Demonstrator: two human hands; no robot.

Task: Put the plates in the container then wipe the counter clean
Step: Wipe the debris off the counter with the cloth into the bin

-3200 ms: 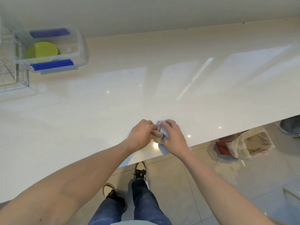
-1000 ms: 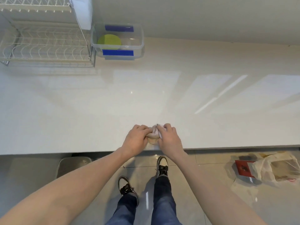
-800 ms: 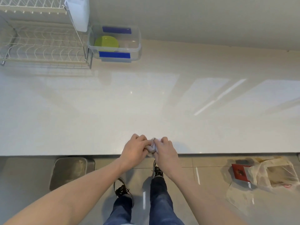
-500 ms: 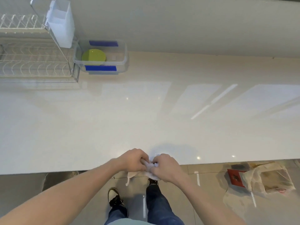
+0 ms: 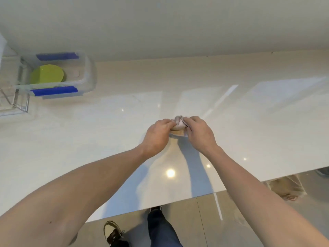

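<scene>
A small bunched pale cloth (image 5: 179,123) lies on the glossy white counter (image 5: 231,122), held from both sides. My left hand (image 5: 157,135) grips its left side and my right hand (image 5: 199,133) grips its right side, fingers curled over it. Most of the cloth is hidden under my fingers. At the far left stands a clear plastic container (image 5: 87,72) with blue clips, and green plates (image 5: 46,76) lie stacked inside it.
A wire dish rack (image 5: 16,102) stands left of the container at the frame's edge. The wall runs along the back of the counter. Below the counter's front edge are my shoes (image 5: 114,233) on the tiled floor and a plastic bag (image 5: 284,188) at the right.
Both hands have pushed the cloth from the counter's front edge out to the middle of the counter. The view has swung right, so the container sits further left.
</scene>
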